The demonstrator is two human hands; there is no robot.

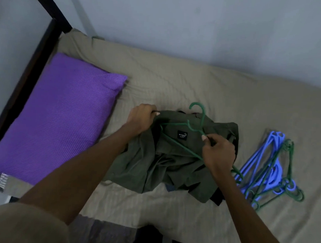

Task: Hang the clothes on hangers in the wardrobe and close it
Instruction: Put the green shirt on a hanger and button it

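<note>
Right hand (218, 152) grips green hanger (180, 147), its end hidden.

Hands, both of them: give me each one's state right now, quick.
Left hand: closed, gripping the olive shirt at its collar edge.
Right hand: closed, pinching the green hanger.

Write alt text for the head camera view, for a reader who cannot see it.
A person's left hand grips the collar of an olive green shirt lying on a bed, while the right hand holds a green hanger over it. A purple pillow lies to the left; spare blue and green hangers lie to the right.
</note>
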